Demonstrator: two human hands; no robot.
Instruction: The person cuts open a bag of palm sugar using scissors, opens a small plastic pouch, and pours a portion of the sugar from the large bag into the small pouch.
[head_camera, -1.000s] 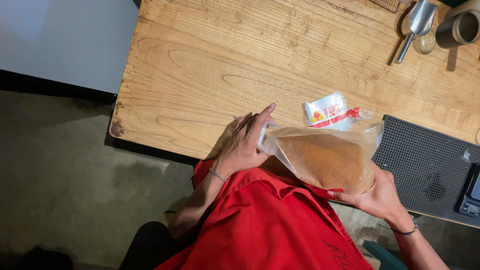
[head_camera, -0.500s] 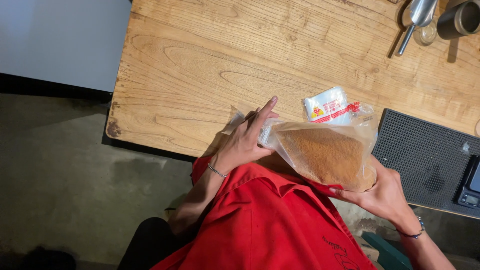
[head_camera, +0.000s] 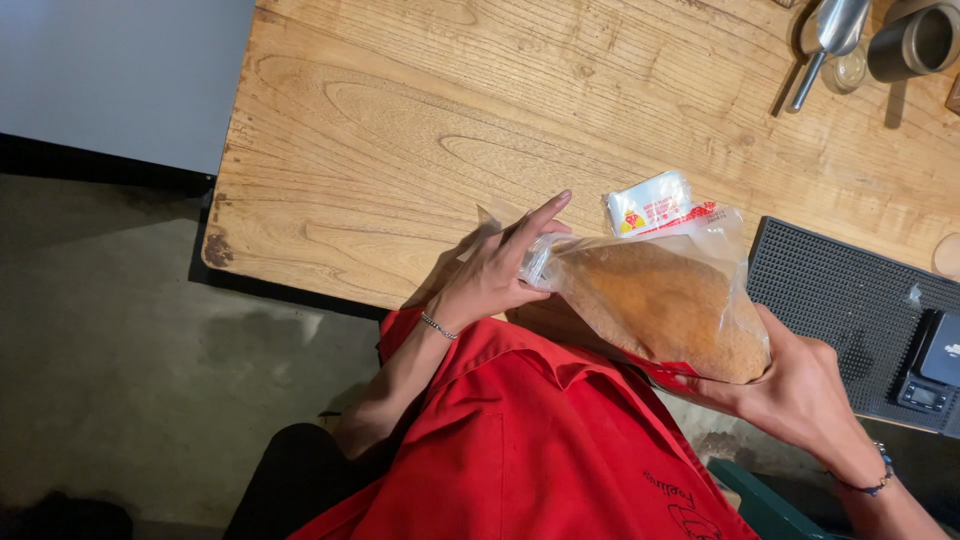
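A clear plastic bag of brown powder (head_camera: 665, 305) is held between both hands at the near edge of the wooden table (head_camera: 420, 140). My left hand (head_camera: 500, 265) pinches the bag's open left end, index finger stretched out along it. My right hand (head_camera: 800, 395) cups the bag's lower right end from underneath. The bag's white and red printed top (head_camera: 655, 205) folds back onto the table. I wear a red garment (head_camera: 530, 450) below the bag.
A black ribbed mat (head_camera: 830, 310) with a small digital scale (head_camera: 935, 365) lies at the right. At the far right of the table stand a metal scoop (head_camera: 830, 35), a small glass and a metal cup (head_camera: 915, 40). Dark floor lies left of the table.
The bag has tilted slightly, with its left end lower. My right hand has shifted a little under the bag. My left hand keeps its grip at the bag's opening.
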